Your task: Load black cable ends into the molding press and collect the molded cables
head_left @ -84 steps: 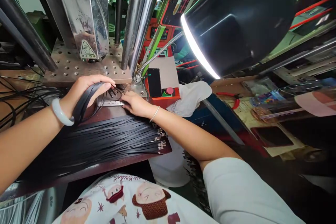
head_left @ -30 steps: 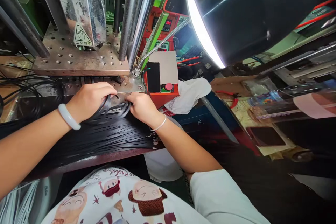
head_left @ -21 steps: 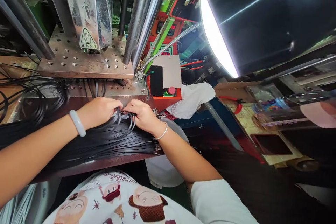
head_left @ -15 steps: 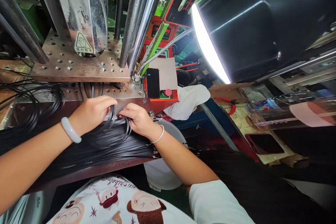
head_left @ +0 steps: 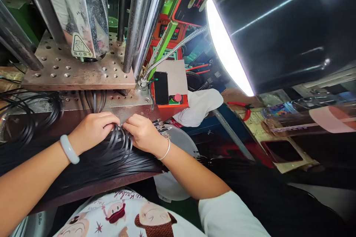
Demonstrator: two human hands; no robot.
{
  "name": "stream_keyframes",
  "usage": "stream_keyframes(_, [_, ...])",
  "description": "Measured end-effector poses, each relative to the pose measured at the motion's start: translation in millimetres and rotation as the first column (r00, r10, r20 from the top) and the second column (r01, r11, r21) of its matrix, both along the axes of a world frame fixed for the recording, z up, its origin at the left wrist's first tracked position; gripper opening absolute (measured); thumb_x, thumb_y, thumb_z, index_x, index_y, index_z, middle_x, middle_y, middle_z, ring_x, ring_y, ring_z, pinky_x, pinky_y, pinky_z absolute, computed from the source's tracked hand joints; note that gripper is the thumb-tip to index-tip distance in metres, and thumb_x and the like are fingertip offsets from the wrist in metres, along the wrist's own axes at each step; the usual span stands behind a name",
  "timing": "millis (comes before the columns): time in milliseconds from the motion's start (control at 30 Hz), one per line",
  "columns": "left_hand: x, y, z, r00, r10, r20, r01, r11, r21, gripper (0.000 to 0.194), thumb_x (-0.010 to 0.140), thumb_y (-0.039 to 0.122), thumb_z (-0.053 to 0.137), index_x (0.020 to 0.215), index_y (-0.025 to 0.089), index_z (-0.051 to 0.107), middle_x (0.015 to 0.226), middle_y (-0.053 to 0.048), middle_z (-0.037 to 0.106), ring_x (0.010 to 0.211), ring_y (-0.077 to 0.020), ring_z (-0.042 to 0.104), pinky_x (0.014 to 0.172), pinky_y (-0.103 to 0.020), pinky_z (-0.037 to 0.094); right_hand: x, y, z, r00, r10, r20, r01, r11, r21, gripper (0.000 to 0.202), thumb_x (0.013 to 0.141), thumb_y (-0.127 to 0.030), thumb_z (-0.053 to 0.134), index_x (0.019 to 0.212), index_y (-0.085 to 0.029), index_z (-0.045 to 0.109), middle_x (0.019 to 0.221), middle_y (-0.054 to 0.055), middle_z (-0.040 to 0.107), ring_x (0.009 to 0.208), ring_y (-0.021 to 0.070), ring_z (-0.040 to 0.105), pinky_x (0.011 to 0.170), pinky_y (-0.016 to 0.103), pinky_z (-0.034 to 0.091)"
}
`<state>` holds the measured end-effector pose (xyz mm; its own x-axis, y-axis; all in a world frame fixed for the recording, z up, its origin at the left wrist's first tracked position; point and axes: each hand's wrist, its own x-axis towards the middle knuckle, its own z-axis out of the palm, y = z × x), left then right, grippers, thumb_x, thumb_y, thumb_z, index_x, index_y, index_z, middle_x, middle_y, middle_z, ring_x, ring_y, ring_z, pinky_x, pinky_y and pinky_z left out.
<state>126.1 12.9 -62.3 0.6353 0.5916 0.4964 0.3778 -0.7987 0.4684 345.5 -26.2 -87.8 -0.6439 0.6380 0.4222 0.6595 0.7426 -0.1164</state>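
My left hand (head_left: 96, 129) is closed in a pinch on black flat cables (head_left: 113, 141) in front of the press. Close to its right, my right hand (head_left: 144, 133) grips the same looped cables with thumb and fingers. The held cables curve down in several loops between both hands. Under them lies a thick layer of black cables (head_left: 133, 164) spread across the work surface. Metal connector ends (head_left: 164, 127) stick out of this layer behind my right wrist. The fingertips hide exactly what part of the cables they pinch.
The press plate (head_left: 80, 79) with its upright rods stands just beyond my hands. Coiled cables (head_left: 52, 113) hang at the left. A phone (head_left: 161, 88) and a red button (head_left: 177, 97) are at the control box; a lamp (head_left: 229, 48) glows on the right. Below is a white bucket (head_left: 178, 185).
Both hands have moved slightly lower with the cables, and the loops hang more spread out. More connector ends show behind my right wrist. The view has shifted a little.
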Motion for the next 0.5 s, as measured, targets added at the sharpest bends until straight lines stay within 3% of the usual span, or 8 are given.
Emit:
stream_keyframes(100, [-1,0,2.3,0.995,0.070,0.072,-0.066,0.997,-0.049,0.024,0.090,0.011,0.050,0.089,0.016,0.073,0.089,-0.002,0.077,0.083,-0.0143,0.073,0.083,-0.022,0.055,2,-1,-1.8,1.000,-0.001,-0.005,0.000,0.999,-0.046,0.021,0.088,-0.007,0.052,0.098,-0.012,0.070,0.083,0.007,0.060,0.075,0.0200,0.045,0.068,0.032,0.037])
stream_keyframes(233, [0,2,-0.6,0.999,0.040,-0.013,-0.040,0.999,-0.017,0.026,0.086,0.008,0.048,0.089,0.016,0.072,0.083,-0.001,0.076,0.074,-0.0142,0.072,0.075,-0.022,0.055,11,-4,-1.7,0.999,-0.047,-0.022,0.047,0.999,-0.002,0.032,0.092,-0.008,0.050,0.120,-0.011,0.065,0.087,0.008,0.059,0.076,0.0199,0.046,0.070,0.033,0.039])
stream_keyframes(333, [1,0,-2.2,0.997,0.003,-0.076,0.005,0.995,0.104,0.029,0.087,0.005,0.043,0.090,0.014,0.071,0.081,-0.003,0.075,0.072,-0.0152,0.071,0.070,-0.024,0.055,16,-6,-0.8,0.994,-0.095,-0.062,0.097,0.995,0.034,0.034,0.090,-0.008,0.048,0.121,-0.010,0.062,0.082,0.006,0.056,0.074,0.0206,0.046,0.069,0.034,0.041])
stream_keyframes(500, [6,-12,7.7,0.977,-0.007,-0.214,0.089,0.923,0.374,0.032,0.094,0.005,0.041,0.086,0.015,0.069,0.081,-0.006,0.074,0.073,-0.0193,0.069,0.077,-0.032,0.056,20,-7,-2.7,0.945,-0.228,-0.234,0.211,0.973,-0.092,0.032,0.077,-0.001,0.047,0.100,-0.016,0.062,0.081,0.006,0.059,0.077,0.0204,0.054,0.071,0.034,0.048])
